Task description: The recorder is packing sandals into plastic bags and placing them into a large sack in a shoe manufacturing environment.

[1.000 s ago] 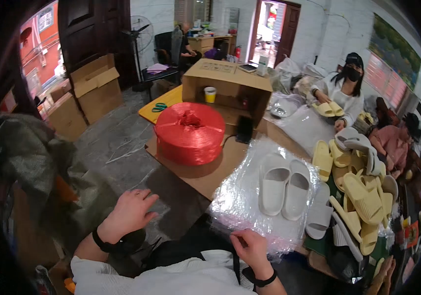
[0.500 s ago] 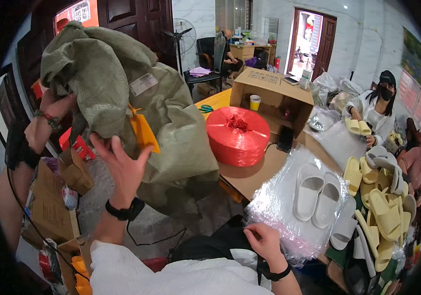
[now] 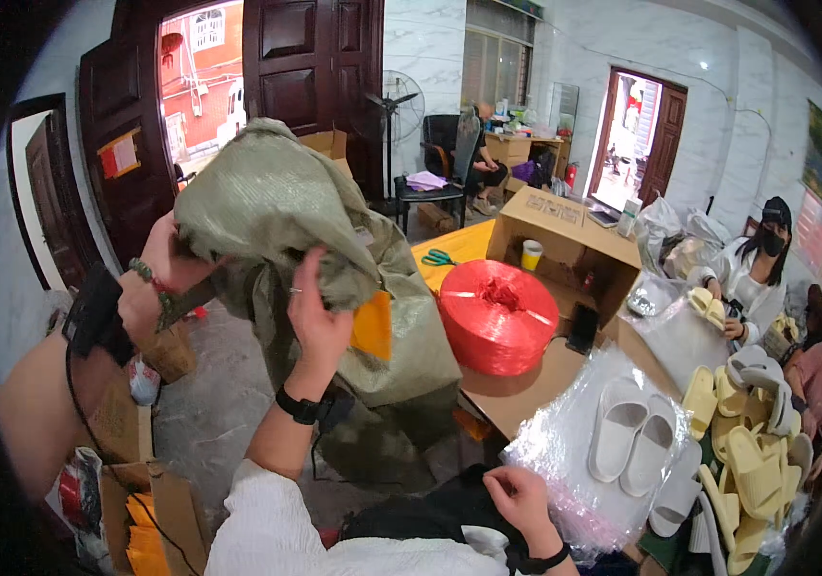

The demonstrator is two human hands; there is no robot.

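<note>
A large grey-green woven sack [image 3: 277, 206] stands in a crumpled heap at centre left. My left hand [image 3: 320, 317], with a ring and a black wrist strap, is closed on a fold of the sack. An orange envelope-like piece [image 3: 371, 326] hangs against the sack beside that hand. From the far left a co-worker's hand [image 3: 169, 254], with a green bracelet, grips the sack's other side. My right hand [image 3: 519, 494] is loosely curled over my lap, fingers together, nothing visible in it. Beside it, light grey slides [image 3: 632, 437] lie on a clear plastic bag [image 3: 550, 437].
A red twine roll [image 3: 497, 317] stands on the table before an open cardboard box [image 3: 565, 221] holding a cup [image 3: 531, 254]. Yellow slides [image 3: 755, 470] pile up at right. A person [image 3: 747, 269] there handles more slides. An open carton [image 3: 166, 509] of orange packets sits lower left.
My left hand has gone from spread fingers to closing on the sack. The sack's top has sunk and folded over, with the co-worker's hand shifting along. My right hand stays curled. The view has turned left.
</note>
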